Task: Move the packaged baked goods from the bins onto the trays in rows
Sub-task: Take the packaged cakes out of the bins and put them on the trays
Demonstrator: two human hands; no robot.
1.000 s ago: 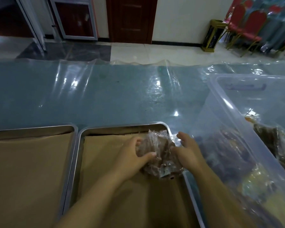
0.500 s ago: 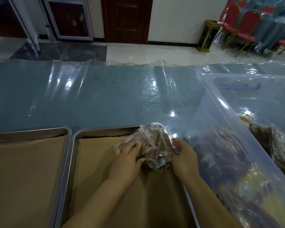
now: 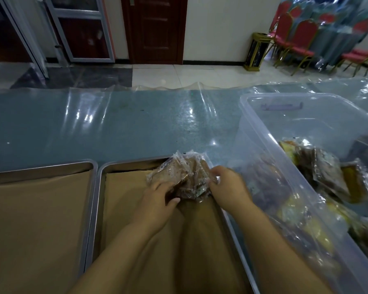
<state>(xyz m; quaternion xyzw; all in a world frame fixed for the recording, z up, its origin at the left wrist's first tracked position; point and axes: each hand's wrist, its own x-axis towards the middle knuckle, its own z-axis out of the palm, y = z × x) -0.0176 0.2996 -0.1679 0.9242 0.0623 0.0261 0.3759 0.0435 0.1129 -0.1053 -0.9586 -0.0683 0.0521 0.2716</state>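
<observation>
The fingers [image 3: 165, 186] of the left hand [image 3: 155, 200] are curled over the near edge of a bundle of wrapped baked goods [image 3: 179, 172], with the thumb tucked against its underside. The right hand [image 3: 227, 187] has its fingers bent in on the bundle's right side and seems to pinch the clear wrapper there. Neither hand is spread flat, so both have a real hold on it.

The bundle is brown pieces in crinkled clear film. How many separate packets it contains cannot be told. It sits low over the far right corner of the nearer tray [image 3: 99, 187], touching or nearly touching the brown paper [image 3: 132, 219] that lines it. That corner is probably chosen as the start of a first row, since no other packet lies on the paper. The two-handed hold likely keeps the slippery film from sliding apart while pieces are set down.

A second tray [image 3: 92, 167], also lined, lies just beside it on the left. To the right stands a clear bin [image 3: 263, 128] with more wrapped goods [image 3: 327, 177] inside, so most of the work remains. Everything rests on a tabletop [image 3: 94, 124] under a glossy plastic sheet.
</observation>
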